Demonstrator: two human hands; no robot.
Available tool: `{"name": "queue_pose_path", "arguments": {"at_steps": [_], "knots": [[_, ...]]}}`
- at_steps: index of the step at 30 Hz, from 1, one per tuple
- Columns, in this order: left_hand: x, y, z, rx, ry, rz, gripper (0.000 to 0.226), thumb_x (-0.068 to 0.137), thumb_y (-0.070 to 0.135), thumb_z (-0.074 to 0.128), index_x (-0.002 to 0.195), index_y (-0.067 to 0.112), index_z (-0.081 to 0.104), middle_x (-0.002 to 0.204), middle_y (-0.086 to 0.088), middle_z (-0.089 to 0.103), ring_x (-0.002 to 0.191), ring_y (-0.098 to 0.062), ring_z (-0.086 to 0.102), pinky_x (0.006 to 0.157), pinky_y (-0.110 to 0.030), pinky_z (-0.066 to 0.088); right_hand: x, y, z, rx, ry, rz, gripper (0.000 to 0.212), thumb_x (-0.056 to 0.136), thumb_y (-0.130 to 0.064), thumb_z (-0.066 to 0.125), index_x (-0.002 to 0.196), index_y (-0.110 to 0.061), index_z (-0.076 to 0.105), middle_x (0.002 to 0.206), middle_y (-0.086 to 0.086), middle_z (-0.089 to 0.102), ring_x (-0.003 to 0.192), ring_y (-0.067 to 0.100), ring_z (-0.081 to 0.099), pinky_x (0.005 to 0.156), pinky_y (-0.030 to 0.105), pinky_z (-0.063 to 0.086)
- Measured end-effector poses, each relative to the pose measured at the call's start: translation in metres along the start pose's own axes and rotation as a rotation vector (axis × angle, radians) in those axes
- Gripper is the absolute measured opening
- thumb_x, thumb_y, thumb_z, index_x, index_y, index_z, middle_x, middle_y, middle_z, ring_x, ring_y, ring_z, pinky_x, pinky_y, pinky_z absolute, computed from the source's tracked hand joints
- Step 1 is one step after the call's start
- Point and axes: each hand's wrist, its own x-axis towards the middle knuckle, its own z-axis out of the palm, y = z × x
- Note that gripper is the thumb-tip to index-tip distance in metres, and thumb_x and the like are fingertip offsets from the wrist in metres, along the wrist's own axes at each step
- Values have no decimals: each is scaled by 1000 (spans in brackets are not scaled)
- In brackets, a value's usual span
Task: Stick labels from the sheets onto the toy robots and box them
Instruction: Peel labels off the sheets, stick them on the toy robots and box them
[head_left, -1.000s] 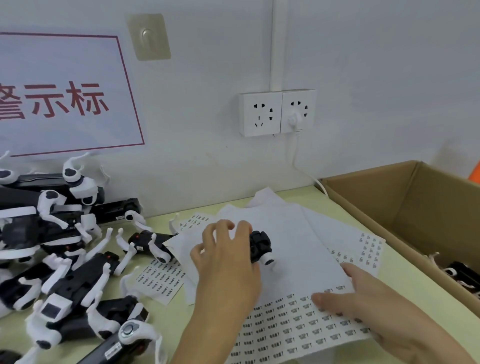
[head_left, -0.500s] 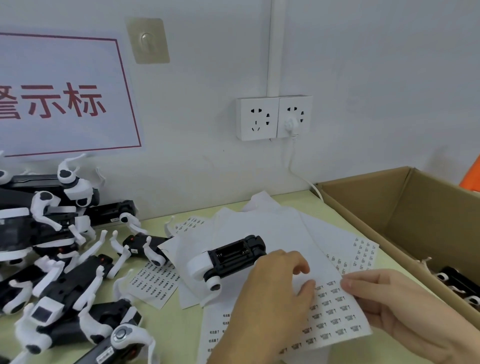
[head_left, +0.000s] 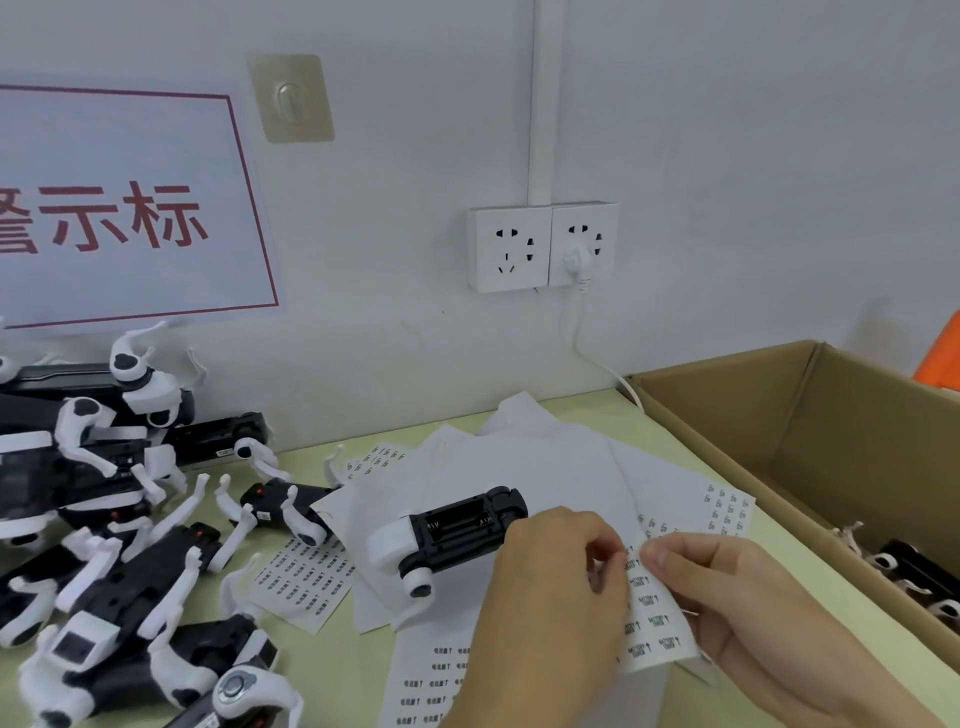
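Label sheet (head_left: 652, 623) pinched between both hands' grip

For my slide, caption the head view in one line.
Both hands, left hand and right hand, peel a label off a label sheet beside a toy robot lying on its back.

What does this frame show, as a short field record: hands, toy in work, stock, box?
left hand: fingers picking at the label sheet
right hand: pinches that sheet's upper edge
toy in work: toy robot lying on blank sheets, untouched
stock: pile of toy robots at left
cardboard box: at right, some toys inside
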Motion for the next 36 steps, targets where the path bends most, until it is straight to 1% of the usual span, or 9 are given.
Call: {"name": "queue_pose_path", "arguments": {"at_steps": [5, 9, 12, 16, 20, 24, 30, 34, 36], "knots": [[-2, 4, -1, -31, -24, -47, 18, 93, 32, 61, 88, 23, 75, 84, 14, 70, 85, -2, 63, 78, -23, 55, -2, -2, 4, -18, -7, -21, 20, 74, -11, 65, 65, 6, 73, 71, 23, 67, 54, 19, 64, 50, 25, 53], [-3, 5, 0, -105, -54, -161, 16, 90, 40, 69, 82, 27, 75, 83, 13, 71, 86, -1, 65, 77, -18, 54, -2, -3, 2, -70, 13, -8, 19, 69, -12, 68, 64, 6, 73, 71, 24, 67, 56, 22, 66, 51, 25, 54], [-3, 5, 1, -145, -51, -230, 11, 86, 38, 74, 79, 30, 75, 87, 7, 72, 86, -2, 65, 74, -12, 50, -2, -3, -1, -152, 45, 11, 25, 65, -14, 71, 71, 11, 73, 75, 28, 68, 63, 28, 65, 55, 28, 56], [-3, 6, 3, -190, -45, -274, 10, 85, 31, 75, 77, 25, 78, 78, 9, 74, 75, 4, 66, 63, -5, 46, -2, -5, -2, -220, 73, 39, 26, 62, -14, 73, 67, 11, 71, 67, 23, 62, 60, 28, 53, 55, 30, 50], [-6, 6, 6, -160, -30, -272, 13, 87, 31, 71, 76, 29, 77, 86, 4, 73, 80, 3, 65, 72, -9, 50, -4, -7, 1, -248, 78, 55, 21, 61, -13, 73, 61, 7, 70, 58, 18, 59, 45, 18, 48, 48, 27, 41], [-8, 8, 9, -116, -16, -249, 16, 87, 32, 66, 74, 31, 75, 84, 6, 73, 78, 3, 66, 72, -13, 53, -5, -8, 2, -261, 88, 58, 21, 60, -14, 74, 60, 6, 70, 56, 16, 57, 44, 18, 46, 42, 24, 39], [-8, 12, 13, 7, 23, -165, 16, 89, 31, 61, 82, 25, 75, 80, 10, 72, 91, -3, 64, 80, -24, 54, -6, -10, 4, -279, 112, 55, 22, 56, -15, 75, 59, 6, 69, 55, 16, 53, 43, 19, 46, 41, 25, 37], [-8, 12, 15, 61, 49, -188, 15, 89, 36, 60, 81, 27, 69, 83, 12, 68, 93, -5, 60, 79, -22, 52, -9, -12, 6, -306, 114, 57, 22, 55, -16, 75, 59, 4, 68, 55, 16, 52, 44, 19, 46, 42, 25, 37], [-9, 11, 16, 77, 74, -210, 15, 88, 38, 59, 77, 29, 65, 82, 12, 66, 93, -5, 58, 77, -19, 50, -9, -12, 7, -320, 116, 59, 17, 61, -12, 75, 56, 2, 67, 54, 15, 52, 44, 19, 46, 43, 25, 37]]}}
